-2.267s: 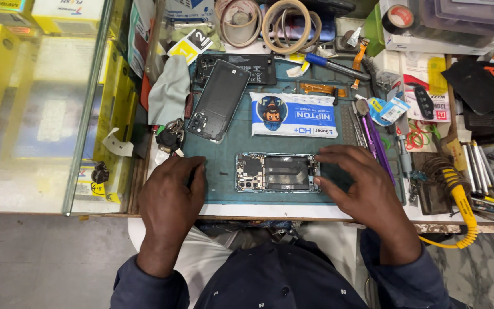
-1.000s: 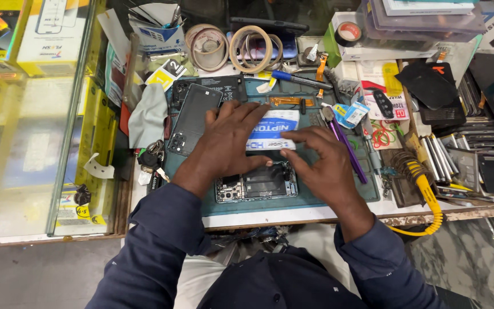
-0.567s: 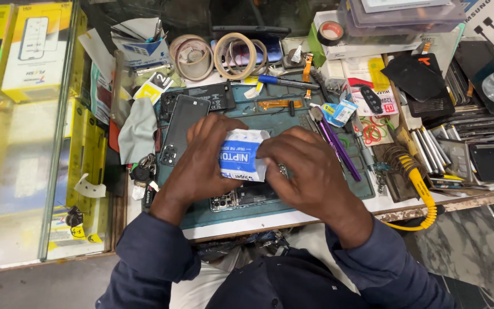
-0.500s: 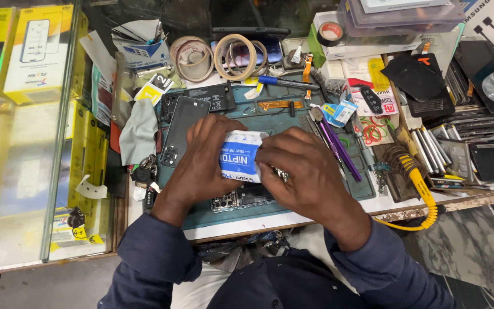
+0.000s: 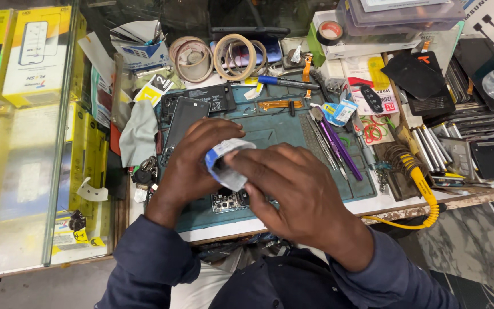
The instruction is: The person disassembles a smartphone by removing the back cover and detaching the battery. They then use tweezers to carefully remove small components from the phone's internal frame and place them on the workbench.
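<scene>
Both hands met over one small white-and-blue packet (image 5: 226, 165), which sat pinched between them above the teal work mat (image 5: 293, 134). The left hand (image 5: 192, 163) curled its fingers (image 5: 219, 127) around the packet's far side, and the right hand (image 5: 293, 191) pressed its fingertips (image 5: 236, 162) into the packet's open end; whether they reached inside was hard to tell.

Directly under the fingers lay one opened phone body (image 5: 230, 201), mostly hidden by the hands. Just beyond the left fingers lay one dark phone back (image 5: 185, 117), with one grey cloth (image 5: 139, 133) farther to that side.

Beyond the right fingers lay one purple-handled tool (image 5: 341, 150) among thin metal tools, and farther out one yellow-handled soldering iron (image 5: 420, 182). Past both hands, at the bench's far edge, stood two tape rolls (image 5: 190, 57) side by side and one blue pen (image 5: 287, 83).
</scene>
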